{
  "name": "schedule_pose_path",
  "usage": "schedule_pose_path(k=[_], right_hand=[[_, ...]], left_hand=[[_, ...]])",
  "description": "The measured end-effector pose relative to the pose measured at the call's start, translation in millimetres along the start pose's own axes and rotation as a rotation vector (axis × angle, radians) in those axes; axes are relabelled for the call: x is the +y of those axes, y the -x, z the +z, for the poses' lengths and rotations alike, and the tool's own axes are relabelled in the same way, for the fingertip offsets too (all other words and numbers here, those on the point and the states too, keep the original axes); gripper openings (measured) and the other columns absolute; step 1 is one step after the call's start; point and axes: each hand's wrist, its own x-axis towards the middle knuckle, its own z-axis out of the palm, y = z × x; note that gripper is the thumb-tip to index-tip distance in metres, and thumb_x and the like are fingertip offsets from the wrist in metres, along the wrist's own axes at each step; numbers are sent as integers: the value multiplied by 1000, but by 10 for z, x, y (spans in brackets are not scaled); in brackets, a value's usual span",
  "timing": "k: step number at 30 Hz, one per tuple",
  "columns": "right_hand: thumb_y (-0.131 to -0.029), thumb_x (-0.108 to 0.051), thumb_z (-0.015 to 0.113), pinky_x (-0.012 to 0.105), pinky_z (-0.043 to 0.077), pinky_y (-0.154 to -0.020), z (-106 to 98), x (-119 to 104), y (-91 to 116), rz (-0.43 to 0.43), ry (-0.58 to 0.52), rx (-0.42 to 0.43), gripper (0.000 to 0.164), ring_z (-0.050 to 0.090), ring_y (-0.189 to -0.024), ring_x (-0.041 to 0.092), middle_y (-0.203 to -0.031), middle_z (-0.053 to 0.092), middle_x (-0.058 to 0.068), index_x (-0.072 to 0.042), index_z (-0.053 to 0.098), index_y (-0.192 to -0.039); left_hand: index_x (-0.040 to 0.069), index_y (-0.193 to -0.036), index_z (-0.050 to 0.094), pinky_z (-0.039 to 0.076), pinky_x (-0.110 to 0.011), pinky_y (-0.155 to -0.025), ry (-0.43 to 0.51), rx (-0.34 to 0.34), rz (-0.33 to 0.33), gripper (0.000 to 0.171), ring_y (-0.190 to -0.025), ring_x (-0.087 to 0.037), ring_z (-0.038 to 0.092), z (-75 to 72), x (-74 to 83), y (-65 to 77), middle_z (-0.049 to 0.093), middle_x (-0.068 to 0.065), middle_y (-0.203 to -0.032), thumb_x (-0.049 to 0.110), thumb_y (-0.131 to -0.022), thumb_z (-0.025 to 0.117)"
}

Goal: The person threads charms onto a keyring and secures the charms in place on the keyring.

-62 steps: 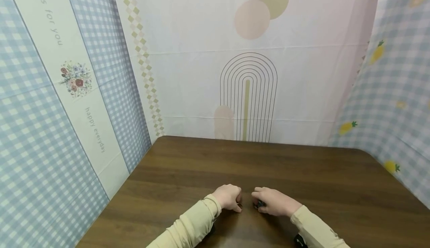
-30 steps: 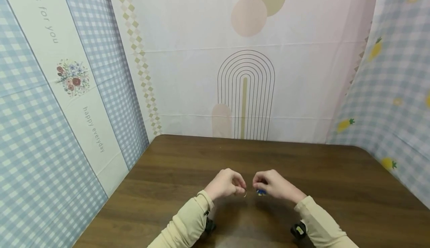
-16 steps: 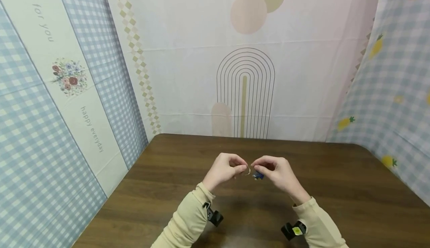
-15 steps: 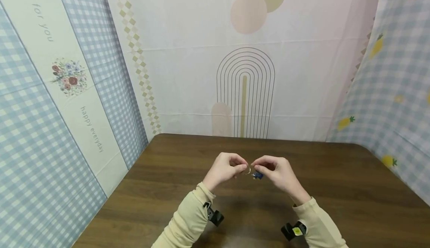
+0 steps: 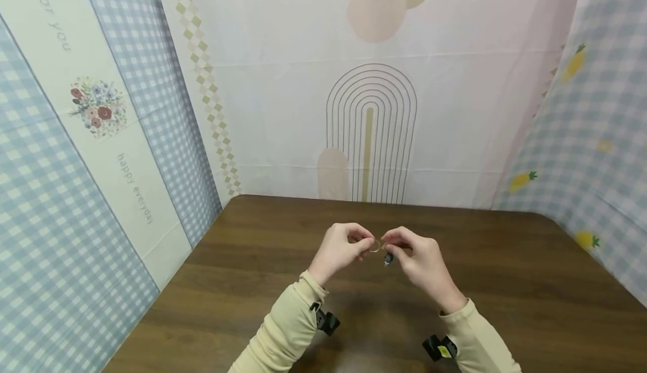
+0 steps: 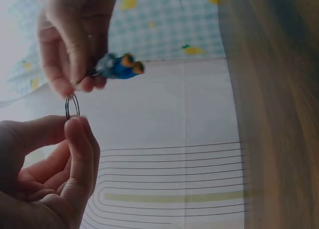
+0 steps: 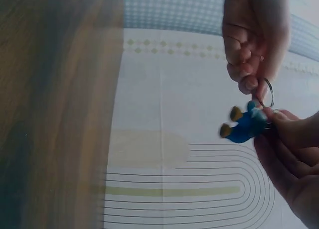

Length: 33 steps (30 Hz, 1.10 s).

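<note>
My left hand (image 5: 337, 252) pinches a thin metal split key ring (image 6: 78, 107) between thumb and fingertip, with the ring standing up from the pinch. Facing it, my right hand (image 5: 422, 260) holds a small blue figurine charm (image 6: 121, 67) by the metal link at its top. The charm has two orange-yellow feet and hangs below the right fingertips in the head view. In the left wrist view the right fingertips are right at the ring's upper edge. The right fingers hide part of the charm's link. Both hands are raised over the table.
A brown wooden table (image 5: 263, 283) lies under the hands. Behind it hangs a white patterned cloth (image 5: 283, 114), with blue checked cloths (image 5: 167, 109) at the sides. Each sleeve carries a black wrist camera (image 5: 328, 321).
Both hands have lifted from the table surface and come closer together, bringing the key ring and charm into view. Lately the charm has turned, and the right fingertips have shifted at the ring.
</note>
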Motion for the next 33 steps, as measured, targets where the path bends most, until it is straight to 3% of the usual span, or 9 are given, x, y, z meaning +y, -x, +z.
schedule_pose_path(k=[4, 9, 16, 22, 26, 33], right_hand=[[-72, 10, 77, 12, 52, -61, 57, -8, 13, -80, 77, 57, 25, 65, -65, 6, -77, 71, 1, -5, 66, -89], [-69, 10, 79, 9, 45, -58, 119, 6, 33, -143, 152, 96, 27, 60, -62, 4, -73, 68, -1, -5, 65, -85], [-69, 12, 78, 11, 45, -58, 143, 22, 35, -180, 181, 66, 30, 59, -64, 3, -74, 66, -2, -8, 64, -85], [-68, 14, 78, 14, 47, -59, 149, 9, 45, -214, 144, 30, 32, 60, -66, 4, -75, 66, -4, -8, 63, -85], [-68, 15, 77, 12, 46, -60, 141, -33, 51, -216, 130, 5, 32, 59, -67, 3, -75, 65, -4, -8, 63, -85], [-72, 10, 77, 14, 52, -63, 93, -102, 66, -118, 60, -74, 28, 63, -70, 1, -77, 69, -3, -10, 64, -88]], left_hand=[[-1, -91, 71, 56, -29, -54, -34, -2, -17, 10, -55, -14, 61, 20, 13, 3, 70, -21, -75, 5, -90, 64], [0, -90, 71, 50, -21, -49, -79, 6, -25, 10, -56, -19, 64, 42, 21, 12, 71, -19, -75, 5, -90, 63], [0, -90, 70, 44, -17, -46, -137, -10, -27, 10, -50, -5, 55, 44, 39, 37, 71, -14, -71, 4, -90, 61], [-1, -90, 69, 43, -17, -46, -113, -74, -23, 10, -51, -7, 55, 5, 17, 60, 70, -16, -72, 3, -92, 60], [-2, -91, 69, 45, -18, -46, -81, -100, -34, 11, -51, -8, 55, -31, 20, 81, 69, -15, -70, 3, -92, 59], [-3, -93, 69, 50, -21, -50, -61, -191, -36, 12, -52, -8, 56, -95, 16, 116, 69, -17, -74, 4, -93, 59]])
